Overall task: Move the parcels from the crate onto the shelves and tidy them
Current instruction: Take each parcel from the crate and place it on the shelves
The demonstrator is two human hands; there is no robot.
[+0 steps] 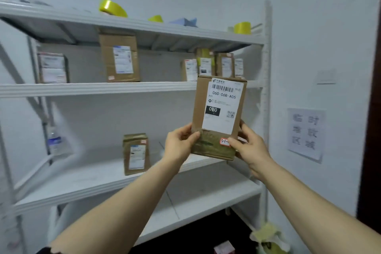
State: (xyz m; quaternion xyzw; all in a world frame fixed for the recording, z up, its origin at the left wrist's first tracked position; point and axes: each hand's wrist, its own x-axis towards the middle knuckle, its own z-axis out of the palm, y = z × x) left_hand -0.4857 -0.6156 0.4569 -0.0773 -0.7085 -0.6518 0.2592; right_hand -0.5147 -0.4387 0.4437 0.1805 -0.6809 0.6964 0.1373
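I hold a brown cardboard parcel (219, 113) upright in front of the white shelving (99, 88), its white label reading 060-06B-A05 turned toward me. My left hand (181, 144) grips its lower left edge. My right hand (249, 146) grips its lower right edge, thumb on a small pink sticker. On the upper shelf stand parcels: one at left (53, 68), a tall one (120, 59), and a group at right (214, 65). One more parcel (136, 153) stands on the middle shelf. The crate is out of view.
Yellow tape rolls (112, 8) and blue paper lie on the top shelf. A water bottle (54, 142) stands at the left of the middle shelf. A paper sign (306, 133) hangs on the right wall. A yellowish bag (268, 237) sits on the floor at the lower right.
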